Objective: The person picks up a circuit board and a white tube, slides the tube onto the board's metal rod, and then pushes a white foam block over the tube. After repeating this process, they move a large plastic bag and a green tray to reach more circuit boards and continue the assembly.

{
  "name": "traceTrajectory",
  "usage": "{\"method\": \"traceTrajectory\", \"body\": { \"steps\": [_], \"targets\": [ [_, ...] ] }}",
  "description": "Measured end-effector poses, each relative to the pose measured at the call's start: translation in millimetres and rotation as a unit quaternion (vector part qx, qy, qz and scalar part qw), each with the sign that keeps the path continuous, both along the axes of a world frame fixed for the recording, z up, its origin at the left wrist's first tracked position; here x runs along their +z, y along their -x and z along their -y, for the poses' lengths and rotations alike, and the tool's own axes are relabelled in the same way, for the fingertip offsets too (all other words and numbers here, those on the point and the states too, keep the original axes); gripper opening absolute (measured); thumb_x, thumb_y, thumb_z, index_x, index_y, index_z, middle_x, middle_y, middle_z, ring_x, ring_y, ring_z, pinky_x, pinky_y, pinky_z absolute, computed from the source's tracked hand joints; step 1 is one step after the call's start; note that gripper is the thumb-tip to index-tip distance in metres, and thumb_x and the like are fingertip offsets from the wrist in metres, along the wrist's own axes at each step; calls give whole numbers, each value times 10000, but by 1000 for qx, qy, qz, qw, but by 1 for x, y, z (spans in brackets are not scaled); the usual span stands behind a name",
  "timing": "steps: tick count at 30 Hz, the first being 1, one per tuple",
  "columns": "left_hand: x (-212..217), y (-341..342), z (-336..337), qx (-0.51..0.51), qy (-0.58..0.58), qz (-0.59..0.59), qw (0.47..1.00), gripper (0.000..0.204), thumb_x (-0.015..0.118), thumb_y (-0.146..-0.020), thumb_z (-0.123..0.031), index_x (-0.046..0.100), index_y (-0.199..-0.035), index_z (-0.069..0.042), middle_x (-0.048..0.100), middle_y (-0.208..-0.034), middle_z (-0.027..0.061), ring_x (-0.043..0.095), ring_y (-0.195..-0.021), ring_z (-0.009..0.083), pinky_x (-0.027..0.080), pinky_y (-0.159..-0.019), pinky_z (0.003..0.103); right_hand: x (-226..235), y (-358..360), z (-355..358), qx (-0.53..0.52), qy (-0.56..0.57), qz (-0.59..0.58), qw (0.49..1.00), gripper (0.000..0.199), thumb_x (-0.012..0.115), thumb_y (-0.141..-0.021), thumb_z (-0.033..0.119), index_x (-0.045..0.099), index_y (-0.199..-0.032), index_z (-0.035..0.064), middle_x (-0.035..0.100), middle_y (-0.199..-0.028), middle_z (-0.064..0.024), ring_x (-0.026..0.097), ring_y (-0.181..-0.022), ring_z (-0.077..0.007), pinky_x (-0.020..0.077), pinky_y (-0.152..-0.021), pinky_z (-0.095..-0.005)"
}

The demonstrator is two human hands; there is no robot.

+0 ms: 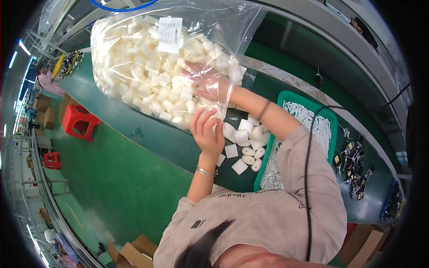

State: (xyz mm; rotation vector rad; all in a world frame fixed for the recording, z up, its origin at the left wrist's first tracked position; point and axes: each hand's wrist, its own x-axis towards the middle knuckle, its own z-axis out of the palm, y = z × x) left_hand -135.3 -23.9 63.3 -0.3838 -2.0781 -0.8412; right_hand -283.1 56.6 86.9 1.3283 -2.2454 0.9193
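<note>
A large clear plastic bag [134, 96] full of cream-white foam pieces [129, 58] lies on the dark green bench. My left hand [208, 131] is at the bag's mouth, its bent fingers gripping the plastic edge. My right hand [208, 82] reaches inside, seen through the plastic, its fingers stretched out among the foam pieces; the wrinkled film blurs the fingertips. Below the bag's mouth, loose foam pieces [241, 137] lie on the bench, several of them rounded with a small hole. Under my right arm stands a green tray [333, 129] holding many small white cylinders [308, 117].
Small black-and-metal parts [356, 167] are spread at the right of the bench. A black cable [308, 178] hangs across my right upper arm. A red stool [78, 120] stands on the green floor at left. Open cardboard boxes [134, 252] sit at the lower left.
</note>
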Motion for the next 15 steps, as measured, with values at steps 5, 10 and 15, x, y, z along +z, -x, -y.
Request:
{"method": "traceTrajectory", "body": {
  "steps": [5, 10, 15],
  "targets": [
    [1, -63, -1, 9, -45, 97, 994, 479, 648, -752, -289, 451, -1120, -53, 326, -1292, 196, 238, -1222, 436, 242, -959, 526, -20, -34, -121, -96, -132, -8, 987, 586, 596, -774, 253, 377, -1304, 134, 307, -1354, -176, 344, -1196, -376, 314, -993, -402],
    [-28, -126, -18, -62, 82, 267, 958, 641, 720, -639, -434, 492, -1186, -188, 195, -1373, 193, 144, -1246, 490, 171, -925, 661, 4, -61, -148, -74, -237, 256, 934, 901, 723, -637, 387, 240, -1378, 213, 164, -1418, -205, 291, -1228, -413, 298, -999, -444],
    [-26, -103, -65, -56, 232, 257, 937, 654, 714, -623, -313, 476, -1232, -333, 173, -1391, 179, 149, -1255, 488, 171, -894, 704, 4, -53, -162, 27, -339, 319, 885, 1220, 814, -435, 427, 101, -1410, 257, 66, -1436, -231, 176, -1278, -438, 267, -1007, -474]
  ]
}}
